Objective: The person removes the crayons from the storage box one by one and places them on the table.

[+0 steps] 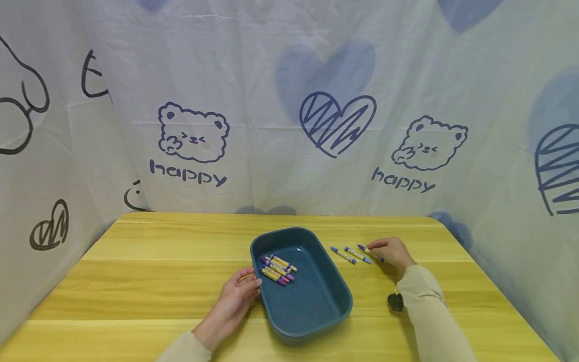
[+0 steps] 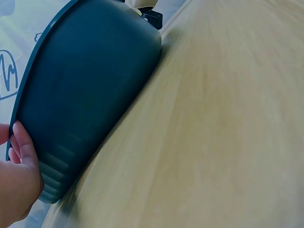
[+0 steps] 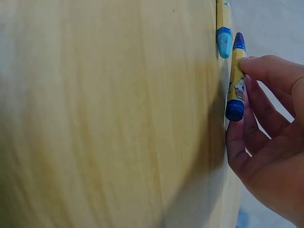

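Note:
My left hand (image 1: 238, 296) holds the near-left side of a dark teal plastic bin (image 1: 310, 329). In the left wrist view its fingers (image 2: 26, 147) lie against the outer wall just under the rim. Several crayons (image 1: 276, 271) with yellow wrappers lie in a small pile inside the bin, against its left wall. To the right of the bin, my right hand (image 1: 391, 254) pinches a dark blue-purple crayon (image 3: 236, 85) between thumb and fingers, low at the tabletop. A light blue crayon (image 1: 357, 255) and a blue crayon (image 1: 343, 255) lie side by side left of that hand.
A small black object (image 1: 395, 301) sits beside the right sleeve (image 1: 425, 296). The yellow wood-grain table (image 1: 158, 271) ends at a white curtain (image 1: 262, 166) printed with hearts and bears, which hangs behind it and at both sides.

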`<action>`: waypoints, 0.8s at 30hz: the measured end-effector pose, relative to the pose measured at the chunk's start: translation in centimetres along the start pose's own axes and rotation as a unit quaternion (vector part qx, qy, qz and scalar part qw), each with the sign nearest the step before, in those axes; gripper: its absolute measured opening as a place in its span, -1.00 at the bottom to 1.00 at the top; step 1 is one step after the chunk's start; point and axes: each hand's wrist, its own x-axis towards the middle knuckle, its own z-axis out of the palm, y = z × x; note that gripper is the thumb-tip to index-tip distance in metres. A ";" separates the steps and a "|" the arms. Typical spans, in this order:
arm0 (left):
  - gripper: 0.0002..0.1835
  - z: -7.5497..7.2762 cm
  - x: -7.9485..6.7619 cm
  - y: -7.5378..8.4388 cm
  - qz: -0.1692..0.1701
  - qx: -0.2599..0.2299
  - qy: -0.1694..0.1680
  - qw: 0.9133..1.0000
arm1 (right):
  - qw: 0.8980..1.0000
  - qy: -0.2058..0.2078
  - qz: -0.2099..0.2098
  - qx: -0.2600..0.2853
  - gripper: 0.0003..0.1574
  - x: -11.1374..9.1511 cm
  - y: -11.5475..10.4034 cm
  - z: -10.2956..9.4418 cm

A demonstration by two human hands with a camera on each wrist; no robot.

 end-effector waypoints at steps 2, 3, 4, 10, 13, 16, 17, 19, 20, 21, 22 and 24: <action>-0.65 0.0 0.0 0.0 0.001 0.001 0.000 1.000 | 1.000 0.000 0.002 0.003 -0.77 0.1 0.0 0.1; -0.65 0.0 0.0 0.0 0.002 0.001 -0.001 1.000 | 1.000 -0.001 0.001 0.004 -0.77 0.1 0.0 0.2; -0.64 0.0 0.0 0.0 0.002 0.002 -0.002 1.000 | 1.000 -0.002 0.004 0.007 -0.77 0.1 0.0 0.3; -0.65 -0.1 0.0 0.0 0.002 0.002 -0.003 1.000 | 1.000 -0.007 0.008 0.012 -0.72 0.2 0.0 0.3; -0.65 -0.1 0.0 0.0 0.002 0.003 -0.003 1.000 | 1.000 -0.012 0.004 0.018 -0.69 0.1 -0.1 0.2; -0.66 -0.1 0.0 0.0 0.003 0.003 -0.003 1.000 | 1.000 -0.017 -0.005 0.025 -0.66 0.1 -0.1 0.0; -0.66 -0.1 0.0 0.0 0.003 0.004 -0.003 1.000 | 0.999 -0.020 -0.008 0.028 -0.65 0.1 -0.1 0.0; -0.66 -0.1 0.0 0.0 0.003 0.003 -0.002 1.000 | 0.999 -0.022 -0.010 0.037 -0.64 0.1 -0.2 -0.1; -0.66 -0.1 0.0 0.0 0.003 0.003 -0.003 1.000 | 0.999 -0.023 -0.010 0.041 -0.64 0.1 -0.3 -0.2; -0.66 -0.1 0.0 0.0 0.003 0.003 -0.003 1.000 | 0.999 -0.024 -0.009 0.044 -0.63 0.1 -0.4 -0.3; -0.66 0.0 0.0 0.0 0.003 0.002 -0.003 1.000 | 0.999 -0.026 -0.005 0.048 -0.63 0.1 -0.6 -0.4; -0.66 0.0 0.0 0.0 0.003 0.002 -0.004 1.000 | 0.999 -0.023 -0.007 0.039 -0.64 0.1 -1.0 -0.6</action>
